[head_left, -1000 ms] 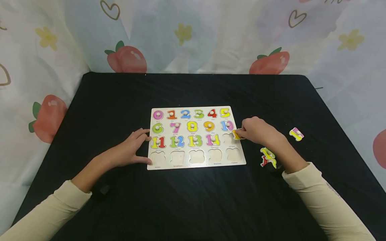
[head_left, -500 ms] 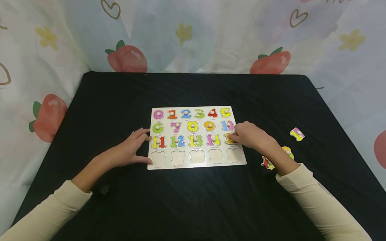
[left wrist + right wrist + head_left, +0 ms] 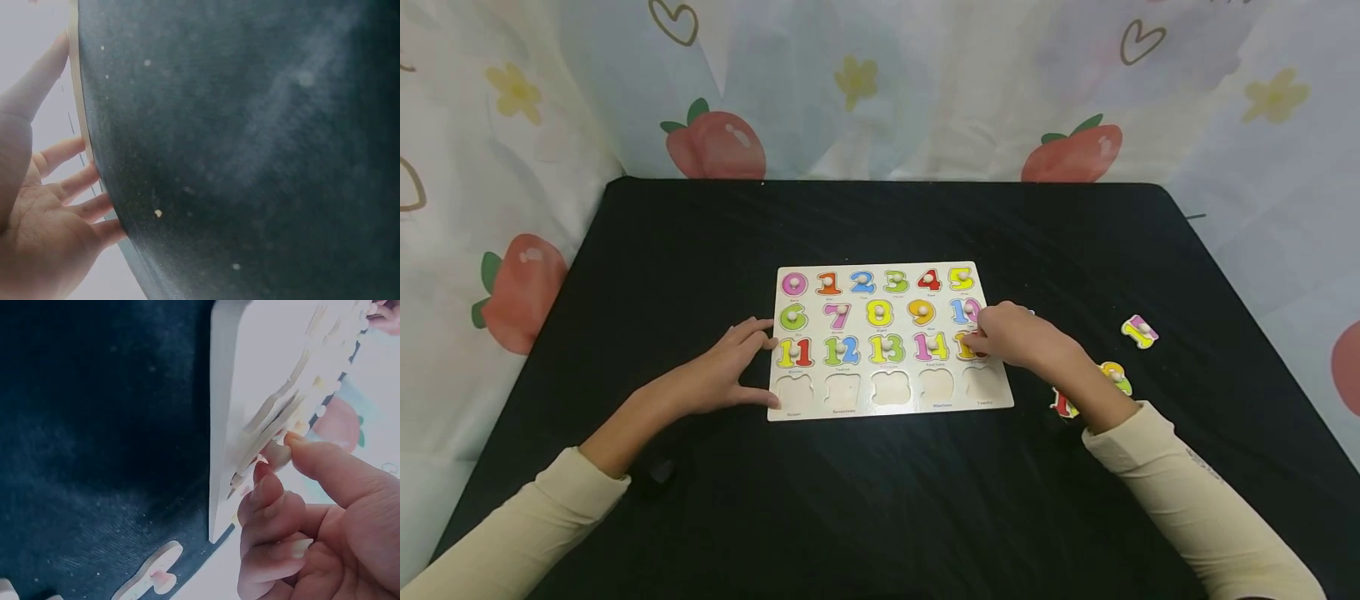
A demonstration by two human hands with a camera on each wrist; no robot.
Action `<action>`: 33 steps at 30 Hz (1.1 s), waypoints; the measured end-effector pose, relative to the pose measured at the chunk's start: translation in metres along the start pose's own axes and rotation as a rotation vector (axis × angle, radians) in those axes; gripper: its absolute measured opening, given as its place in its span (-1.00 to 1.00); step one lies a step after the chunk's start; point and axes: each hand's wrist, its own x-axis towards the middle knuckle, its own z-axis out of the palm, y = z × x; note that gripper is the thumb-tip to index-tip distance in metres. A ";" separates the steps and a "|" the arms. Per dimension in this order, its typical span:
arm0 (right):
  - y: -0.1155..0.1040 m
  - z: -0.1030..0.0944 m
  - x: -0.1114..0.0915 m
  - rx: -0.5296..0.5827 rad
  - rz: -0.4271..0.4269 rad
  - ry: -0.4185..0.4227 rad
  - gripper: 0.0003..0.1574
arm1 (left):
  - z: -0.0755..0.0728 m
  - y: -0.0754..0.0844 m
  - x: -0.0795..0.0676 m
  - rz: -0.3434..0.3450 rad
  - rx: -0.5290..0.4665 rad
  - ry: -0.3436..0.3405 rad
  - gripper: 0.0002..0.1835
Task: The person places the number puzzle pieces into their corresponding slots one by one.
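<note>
A wooden number puzzle board [image 3: 867, 414] lies on the black table, with knobbed number pieces from 0 to 14 in its upper rows. My right hand [image 3: 1022, 337] is at the board's right edge, holding the number 15 puzzle piece [image 3: 964, 346] at the right end of the third row. In the right wrist view, thumb and fingertips pinch its knob [image 3: 278, 455], and the piece lies slightly tilted over its recess. My left hand [image 3: 726, 371] rests against the board's left edge, fingers and thumb spread; in the left wrist view the fingertips touch that edge [image 3: 80, 94].
Right of the board lies a pink and yellow number piece [image 3: 1139, 331]. Partly behind the right forearm are a yellow-green piece [image 3: 1116, 375] and a red piece [image 3: 1063, 405]. The bottom row of the board shows bare recesses [image 3: 890, 388]. A fruit-patterned curtain [image 3: 925, 92] hangs behind the table.
My right hand has carried the number 15 piece left from beside the board onto the third row's right-end recess. The left hand has stayed at the board's left edge.
</note>
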 end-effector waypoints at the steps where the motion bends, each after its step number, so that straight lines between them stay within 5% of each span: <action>1: 0.001 0.000 -0.001 -0.001 0.003 0.002 -0.69 | 0.000 0.000 0.000 0.001 0.000 -0.001 -0.11; 26: 0.008 0.004 0.001 0.056 -0.003 0.003 -0.62 | 0.001 0.000 0.000 -0.014 0.006 0.007 -0.12; 33: 0.023 0.000 -0.008 0.089 -0.080 0.125 -0.72 | 0.002 -0.001 0.001 -0.010 0.010 0.003 -0.11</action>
